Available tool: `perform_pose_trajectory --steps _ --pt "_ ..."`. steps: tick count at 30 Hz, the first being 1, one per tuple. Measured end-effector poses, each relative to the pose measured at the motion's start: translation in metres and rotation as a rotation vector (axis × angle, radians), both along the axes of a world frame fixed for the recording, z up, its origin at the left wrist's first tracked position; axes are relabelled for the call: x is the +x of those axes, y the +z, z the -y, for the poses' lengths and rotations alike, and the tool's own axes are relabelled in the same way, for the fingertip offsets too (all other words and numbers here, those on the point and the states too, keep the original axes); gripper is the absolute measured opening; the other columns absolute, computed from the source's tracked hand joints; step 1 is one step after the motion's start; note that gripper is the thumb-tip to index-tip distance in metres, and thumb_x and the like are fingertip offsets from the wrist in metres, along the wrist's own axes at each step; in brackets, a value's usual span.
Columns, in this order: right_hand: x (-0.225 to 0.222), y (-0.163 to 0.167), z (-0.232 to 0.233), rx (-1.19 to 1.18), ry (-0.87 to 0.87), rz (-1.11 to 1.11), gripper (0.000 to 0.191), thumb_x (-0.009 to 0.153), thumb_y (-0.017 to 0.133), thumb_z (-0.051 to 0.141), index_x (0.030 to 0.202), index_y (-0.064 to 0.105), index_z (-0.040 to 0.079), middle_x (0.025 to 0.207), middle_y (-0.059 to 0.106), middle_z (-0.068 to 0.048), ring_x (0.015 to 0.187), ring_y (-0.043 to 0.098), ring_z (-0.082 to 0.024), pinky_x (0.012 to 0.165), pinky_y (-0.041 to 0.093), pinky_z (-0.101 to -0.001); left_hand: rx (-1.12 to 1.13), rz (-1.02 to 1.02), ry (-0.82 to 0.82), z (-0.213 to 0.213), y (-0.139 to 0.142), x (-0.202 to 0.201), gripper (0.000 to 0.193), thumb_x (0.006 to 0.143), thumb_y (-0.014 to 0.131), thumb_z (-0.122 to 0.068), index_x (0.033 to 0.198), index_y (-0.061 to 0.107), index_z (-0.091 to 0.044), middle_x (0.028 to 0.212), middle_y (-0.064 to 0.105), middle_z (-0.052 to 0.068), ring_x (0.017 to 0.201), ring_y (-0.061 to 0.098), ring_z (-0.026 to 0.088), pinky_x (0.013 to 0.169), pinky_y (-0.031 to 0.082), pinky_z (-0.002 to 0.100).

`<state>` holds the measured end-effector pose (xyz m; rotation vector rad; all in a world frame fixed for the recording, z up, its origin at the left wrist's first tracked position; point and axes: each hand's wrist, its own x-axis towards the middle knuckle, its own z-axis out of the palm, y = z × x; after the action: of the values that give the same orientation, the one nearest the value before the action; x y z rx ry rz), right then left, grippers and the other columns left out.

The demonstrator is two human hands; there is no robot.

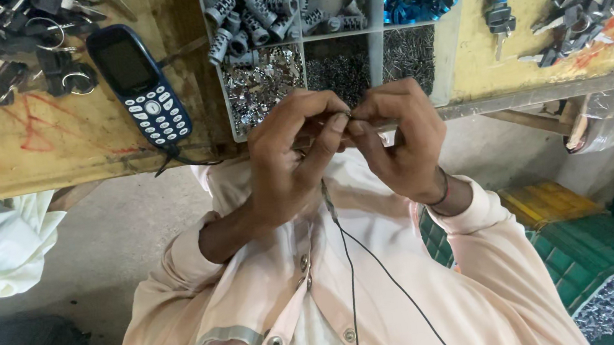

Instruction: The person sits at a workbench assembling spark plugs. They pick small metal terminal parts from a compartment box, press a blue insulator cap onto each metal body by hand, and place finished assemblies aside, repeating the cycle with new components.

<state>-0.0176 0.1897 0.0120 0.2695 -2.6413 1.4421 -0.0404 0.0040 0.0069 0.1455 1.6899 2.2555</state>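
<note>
Left hand [286, 159] and right hand [396, 143] pinch one small metal part [348, 116] between fingertips, just below the parts tray [378, 56] at twelve o'clock (too tiny to identify); assembly looks unfinished; phone [139, 84] at ten o'clock.

A divided parts tray [446, 41] crowds the bench edge; left of it a mobile phone [140, 83] blocks, while bare wood opens right of it.
</note>
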Motion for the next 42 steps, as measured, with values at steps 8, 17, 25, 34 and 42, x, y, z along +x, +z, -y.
perform_pose_trajectory --steps 8,17,25,34,42 --pt "-0.018 -0.008 -0.013 0.013 0.232 -0.273 0.025 0.09 0.07 -0.017 0.111 0.068 -0.003 0.098 0.071 -0.015 0.082 0.074 -0.029 0.07 0.061 -0.0366 0.118 0.173 -0.163 0.017 -0.006 -0.01 0.018 0.107 0.065 -0.015 0.113 0.065 0.002 0.101 0.066 0.002 0.078 0.063 0.004 0.067 0.054 0.019" --pt "-0.019 0.0 -0.013 -0.224 0.208 0.114 0.024 0.091 0.066 -0.019 0.108 0.065 -0.001 0.1 0.071 -0.015 0.088 0.073 -0.026 0.074 0.061 -0.0314 -0.097 -0.068 -0.096 0.017 -0.01 -0.001 0.016 0.107 0.067 -0.014 0.114 0.066 0.0 0.094 0.063 0.0 0.075 0.057 0.003 0.063 0.048 0.019" --pt "-0.114 0.031 -0.012 0.697 0.269 -0.302 0.02 0.09 0.088 0.003 0.107 0.076 0.006 0.093 0.066 -0.011 0.085 0.066 -0.03 0.07 0.051 -0.0421 0.212 0.212 -0.2 0.015 -0.038 -0.013 0.013 0.104 0.063 -0.012 0.109 0.062 0.001 0.091 0.061 0.0 0.073 0.058 0.003 0.065 0.054 0.021" --pt "-0.132 0.008 -0.023 0.546 0.354 -0.222 0.024 0.092 0.074 -0.003 0.113 0.064 -0.001 0.111 0.064 -0.017 0.099 0.06 -0.039 0.084 0.046 -0.0478 0.275 0.208 -0.228 0.014 -0.039 -0.018 0.011 0.103 0.065 -0.009 0.106 0.065 0.001 0.09 0.062 0.0 0.077 0.06 0.005 0.069 0.055 0.022" --pt "-0.132 0.021 -0.028 0.162 0.22 0.301 0.017 0.103 0.07 0.0 0.117 0.062 0.004 0.104 0.065 -0.013 0.091 0.063 -0.034 0.078 0.05 -0.0408 0.321 0.227 -0.248 0.016 -0.037 -0.02 0.012 0.103 0.064 -0.009 0.107 0.064 0.002 0.092 0.065 0.003 0.08 0.064 0.008 0.073 0.056 0.024"
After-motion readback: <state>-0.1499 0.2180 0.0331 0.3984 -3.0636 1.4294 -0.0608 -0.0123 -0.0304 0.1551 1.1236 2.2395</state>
